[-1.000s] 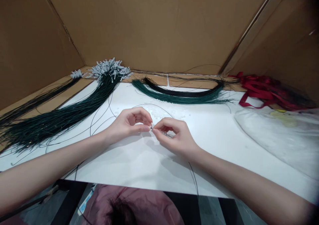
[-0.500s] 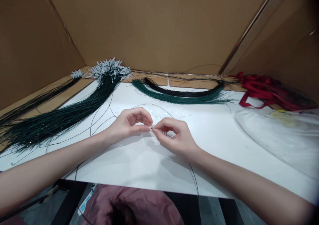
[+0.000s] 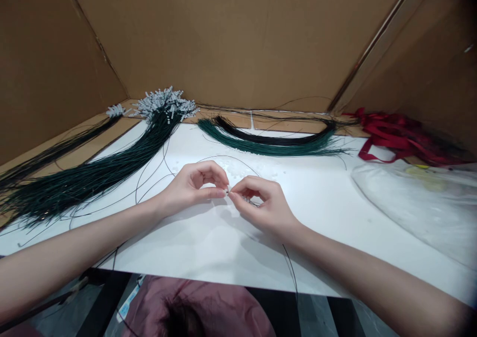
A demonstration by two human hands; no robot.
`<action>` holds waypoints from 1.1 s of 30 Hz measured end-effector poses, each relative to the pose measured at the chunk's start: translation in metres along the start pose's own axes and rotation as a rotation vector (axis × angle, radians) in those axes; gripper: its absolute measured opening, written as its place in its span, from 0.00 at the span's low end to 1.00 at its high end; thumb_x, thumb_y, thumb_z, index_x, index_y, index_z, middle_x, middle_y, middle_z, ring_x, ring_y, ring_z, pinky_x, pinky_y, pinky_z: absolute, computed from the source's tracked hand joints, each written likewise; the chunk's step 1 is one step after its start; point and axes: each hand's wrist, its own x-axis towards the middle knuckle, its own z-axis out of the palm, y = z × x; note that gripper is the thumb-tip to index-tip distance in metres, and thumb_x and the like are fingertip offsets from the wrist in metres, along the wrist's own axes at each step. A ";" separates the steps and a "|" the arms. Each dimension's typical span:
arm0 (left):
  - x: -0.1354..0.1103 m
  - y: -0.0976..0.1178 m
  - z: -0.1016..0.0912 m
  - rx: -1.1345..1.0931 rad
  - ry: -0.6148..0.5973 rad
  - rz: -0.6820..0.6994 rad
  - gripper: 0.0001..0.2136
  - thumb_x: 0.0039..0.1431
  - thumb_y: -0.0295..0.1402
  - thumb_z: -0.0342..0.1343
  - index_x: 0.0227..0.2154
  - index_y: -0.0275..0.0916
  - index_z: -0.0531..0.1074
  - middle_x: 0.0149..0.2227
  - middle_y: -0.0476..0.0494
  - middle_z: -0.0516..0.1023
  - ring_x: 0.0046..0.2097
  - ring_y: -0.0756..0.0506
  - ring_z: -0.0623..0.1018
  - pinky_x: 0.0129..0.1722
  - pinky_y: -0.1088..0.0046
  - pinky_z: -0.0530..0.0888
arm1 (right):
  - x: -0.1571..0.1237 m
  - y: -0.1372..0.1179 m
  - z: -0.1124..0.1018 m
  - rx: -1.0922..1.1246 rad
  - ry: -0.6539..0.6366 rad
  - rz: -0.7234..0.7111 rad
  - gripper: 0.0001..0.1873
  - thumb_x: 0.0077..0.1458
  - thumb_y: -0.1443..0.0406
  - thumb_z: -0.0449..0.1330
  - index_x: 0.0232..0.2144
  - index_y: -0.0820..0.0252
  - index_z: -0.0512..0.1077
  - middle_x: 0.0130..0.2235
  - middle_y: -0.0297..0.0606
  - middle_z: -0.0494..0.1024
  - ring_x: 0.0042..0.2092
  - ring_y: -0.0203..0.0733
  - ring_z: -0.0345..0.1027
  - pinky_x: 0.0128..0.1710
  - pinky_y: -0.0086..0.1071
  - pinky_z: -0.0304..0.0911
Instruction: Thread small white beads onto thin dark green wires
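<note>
My left hand [image 3: 192, 185] pinches a small white bead [image 3: 226, 191] between thumb and index finger. Directly across from it, my right hand [image 3: 267, 203] is closed in a pinch on a thin dark wire, whose tail [image 3: 290, 266] comes out below the wrist and hangs over the table's front edge. The fingertips of both hands nearly meet over the white tabletop. A few white beads seem to show within the curl of my right fingers, partly hidden. Just behind the hands, loose white beads [image 3: 240, 169] lie scattered.
A large bundle of green wires [image 3: 100, 173] with white beaded tips [image 3: 164, 103] lies at left, a smaller one [image 3: 74, 140] beside it. Bare green and black wires [image 3: 276, 148] curve along the back. Red ribbon [image 3: 395, 133] and a clear plastic bag [image 3: 417, 203] lie at right. Cardboard walls [image 3: 231, 39] surround the table.
Almost nothing differs. Both hands keep the same pinch at the same spot, with only a very slight shift at the fingertips.
</note>
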 end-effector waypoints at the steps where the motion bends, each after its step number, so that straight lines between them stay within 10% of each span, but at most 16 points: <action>1: 0.000 0.000 0.000 -0.005 0.003 -0.003 0.06 0.52 0.25 0.66 0.32 0.35 0.74 0.33 0.46 0.77 0.36 0.50 0.76 0.39 0.76 0.73 | 0.000 0.000 0.000 0.002 0.000 0.000 0.06 0.54 0.70 0.59 0.26 0.62 0.74 0.27 0.34 0.75 0.29 0.33 0.66 0.29 0.27 0.61; 33: 0.001 -0.004 0.000 -0.039 0.018 -0.025 0.08 0.51 0.26 0.66 0.34 0.35 0.74 0.33 0.46 0.77 0.37 0.50 0.76 0.39 0.75 0.73 | 0.000 0.000 0.001 0.015 -0.001 0.015 0.06 0.55 0.68 0.59 0.26 0.62 0.73 0.27 0.35 0.76 0.29 0.34 0.66 0.29 0.27 0.61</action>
